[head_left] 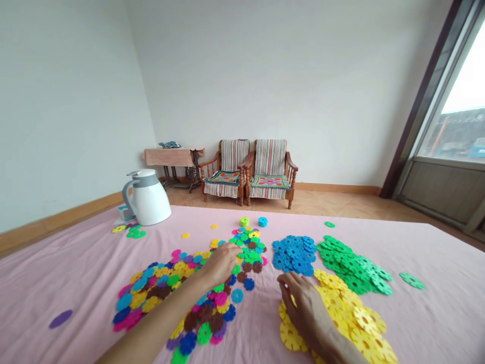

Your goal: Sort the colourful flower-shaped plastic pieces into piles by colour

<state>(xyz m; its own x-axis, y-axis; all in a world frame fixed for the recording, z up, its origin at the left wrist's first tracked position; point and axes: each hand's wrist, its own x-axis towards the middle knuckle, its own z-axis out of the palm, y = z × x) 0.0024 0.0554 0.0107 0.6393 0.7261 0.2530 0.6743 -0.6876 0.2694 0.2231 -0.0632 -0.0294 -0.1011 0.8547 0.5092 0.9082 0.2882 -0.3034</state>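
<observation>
Nearest, the right hand (303, 303) is over the yellow interlocking discs (352, 323), just on the near side of the blue pile (294, 254), fingers bent and pointing to the far left; whether it grips a disc I cannot tell. The yellow heap's long axis slants from the blue pile's near right corner out to the near right. The left hand (222, 263), well apart from the right, is left of the blue pile above the mixed-colour discs (174, 280), fingers curled and pointing right; I cannot tell whether they pinch one. That heap is broad at its near left and narrows to a tongue running away past the blue pile's left side. The green discs (350, 265) begin beside the blue pile's right edge and stretch to the near right. Beyond its far left corner stand a lime stack (244, 222) and a light-blue stack (262, 222); much farther left, a white jug (151, 199) points its handle left.
</observation>
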